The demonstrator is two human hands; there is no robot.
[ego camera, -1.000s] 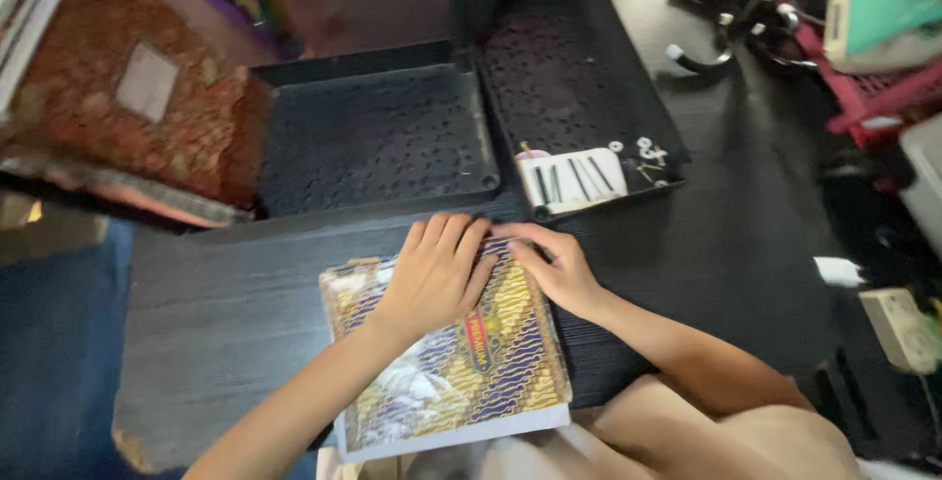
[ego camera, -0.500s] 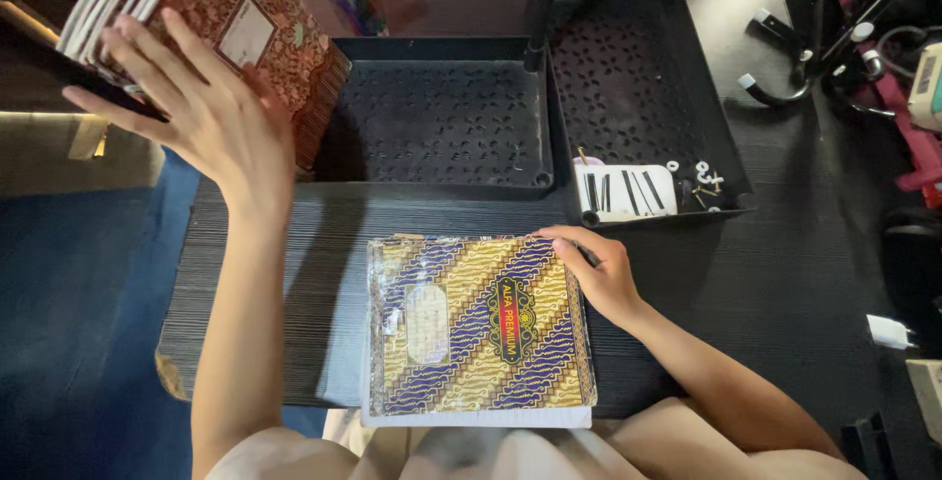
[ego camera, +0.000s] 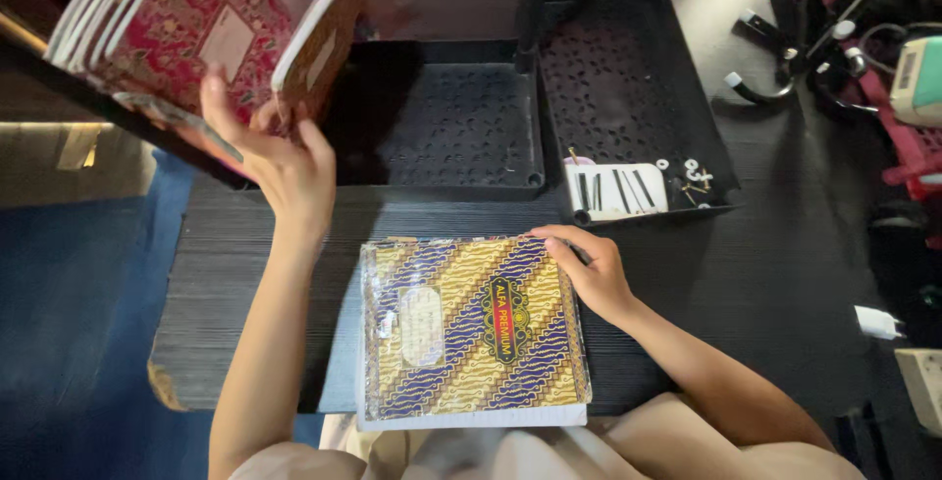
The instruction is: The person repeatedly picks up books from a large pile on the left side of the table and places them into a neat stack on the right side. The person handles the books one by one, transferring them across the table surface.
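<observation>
Table: a low black wood-grain tabletop [ego camera: 775, 274] fills the middle of the view, its near-left corner chipped.
Floor: deep blue carpet [ego camera: 78, 343] lies left of the table.
Trays: two black perforated plastic trays [ego camera: 461, 117] sit side by side at the far edge.
Right side: a pink plastic crate [ego camera: 917, 151] and white-tipped black metal legs [ego camera: 775, 58] crowd the corner.
Light: soft, even daylight.

A blue-and-gold batik-patterned notebook [ego camera: 474, 324] lies flat, closed, on the dark table's near edge. A red floral-covered notebook stack [ego camera: 186, 33], perhaps 5 books, is raised tilted at upper left.
</observation>
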